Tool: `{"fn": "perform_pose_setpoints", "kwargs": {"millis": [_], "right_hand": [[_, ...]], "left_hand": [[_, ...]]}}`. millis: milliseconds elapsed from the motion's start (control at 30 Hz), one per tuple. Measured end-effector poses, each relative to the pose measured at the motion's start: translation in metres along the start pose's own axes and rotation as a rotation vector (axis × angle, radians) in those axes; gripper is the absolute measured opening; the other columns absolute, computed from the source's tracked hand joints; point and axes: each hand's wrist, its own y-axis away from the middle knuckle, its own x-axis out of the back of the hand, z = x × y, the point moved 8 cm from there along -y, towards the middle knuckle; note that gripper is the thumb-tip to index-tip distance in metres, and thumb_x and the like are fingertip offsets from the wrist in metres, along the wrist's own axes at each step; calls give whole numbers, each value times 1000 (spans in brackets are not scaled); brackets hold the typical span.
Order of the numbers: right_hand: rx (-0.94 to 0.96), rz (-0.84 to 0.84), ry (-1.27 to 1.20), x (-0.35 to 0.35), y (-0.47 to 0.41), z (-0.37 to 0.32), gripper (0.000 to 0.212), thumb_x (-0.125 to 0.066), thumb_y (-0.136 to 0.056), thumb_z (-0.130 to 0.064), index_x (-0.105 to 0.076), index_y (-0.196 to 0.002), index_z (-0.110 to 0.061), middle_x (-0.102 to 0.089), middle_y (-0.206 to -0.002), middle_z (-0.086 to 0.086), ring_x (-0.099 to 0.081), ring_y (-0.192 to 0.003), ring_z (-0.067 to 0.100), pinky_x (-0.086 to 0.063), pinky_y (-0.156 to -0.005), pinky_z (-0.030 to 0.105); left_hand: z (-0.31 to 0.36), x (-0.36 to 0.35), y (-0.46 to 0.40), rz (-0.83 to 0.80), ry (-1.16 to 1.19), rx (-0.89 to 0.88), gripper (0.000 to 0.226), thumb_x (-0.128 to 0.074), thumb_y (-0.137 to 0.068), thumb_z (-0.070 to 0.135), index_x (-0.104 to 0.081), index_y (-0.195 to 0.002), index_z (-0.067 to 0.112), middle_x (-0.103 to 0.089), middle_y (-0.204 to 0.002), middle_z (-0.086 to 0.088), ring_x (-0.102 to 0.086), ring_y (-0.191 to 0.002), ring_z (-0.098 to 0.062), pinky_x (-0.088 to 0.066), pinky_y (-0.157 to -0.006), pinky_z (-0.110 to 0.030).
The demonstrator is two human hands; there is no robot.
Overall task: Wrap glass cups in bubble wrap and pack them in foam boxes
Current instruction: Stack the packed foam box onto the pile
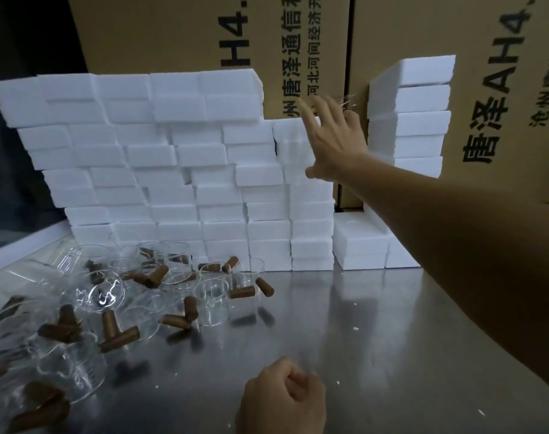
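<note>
Although the head view is dim and stretched at its edges, I can see my right hand [331, 139] raised in front of the wall of white foam boxes [160, 170], its fingers spread apart and straight, the fingertips blurred against the top of the column at the wall's right end; I cannot tell whether they touch the foam or hang just short of it. Something thin and glinting shows by the outer fingers, too smeared to make out. My left hand [282, 399] sits low near the bottom edge, its fingers curled loosely toward the palm; nothing shows in it, though its underside is hidden and its wrist is cut off by the frame. The glass cups [210, 303] with brown wooden handles lie and stand in a jumbled cluster on the steel table [376, 339] to the left, in front of the foam wall; being clear glass, their outlines merge, and I cannot count them or say which are upright further left, where the frame crops them. A second, narrower stack of foam boxes [410, 120] rises on the right, its lower part hidden behind my right forearm. Printed cardboard cartons [313, 42] stand behind the foam, their tops cut off. Small white crumbs dot the table.
</note>
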Motion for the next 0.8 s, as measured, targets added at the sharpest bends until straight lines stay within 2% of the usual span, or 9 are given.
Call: {"fn": "perform_pose_setpoints", "kwargs": {"millis": [100,200,333,467,600,800], "right_hand": [[28,-52,81,-6,-6,-11,118,-87,-71,-34,-9,-157,-13,-27,-157,11,-26,-146,32,-32,-112,50],[15,-61,90,-10,-6,-16,100,-84,-75,-25,-22,-151,-10,-40,-144,12,-43,-131,33,-38,-105,50],[12,-95,90,-14,-5,-21,109,-85,-73,-40,-18,-152,-7,-35,-146,16,-42,-130,35,-41,-102,46],[-21,-75,108,-10,-15,-24,100,-84,-72,-47,-28,-145,-8,-37,-141,15,-44,-123,31,-42,-95,43],[-24,-83,51,-12,-22,-25,93,-85,-72,-47,-33,-140,-9,-42,-136,13,-46,-122,32,-41,-98,46],[-24,-48,-32,-1,-37,-20,91,-85,-73,-42,-34,-140,-8,-46,-137,14,-49,-125,34,-41,-100,49]], "left_hand": [[0,0,-1,33,-13,-34,27,-47,-58,54,-55,-73,34,-57,-55,25,-56,-66,8,-40,-51,-12],[-1,0,-2,41,3,-14,24,-47,-56,53,-54,-75,38,-55,-52,22,-56,-65,5,-41,-52,-12],[0,-1,-1,12,-2,0,21,-49,-57,52,-52,-74,40,-55,-53,19,-55,-64,4,-42,-53,-12],[0,-3,-3,-19,31,1,20,-52,-59,51,-53,-75,41,-56,-52,18,-57,-62,3,-43,-54,-12],[1,-4,-4,-23,55,-11,23,-52,-57,51,-52,-77,38,-52,-46,16,-54,-54,0,-43,-54,-12],[-1,-7,-8,-45,75,-28,22,-53,-57,50,-53,-75,37,-52,-44,18,-55,-54,4,-42,-55,-10]]}}
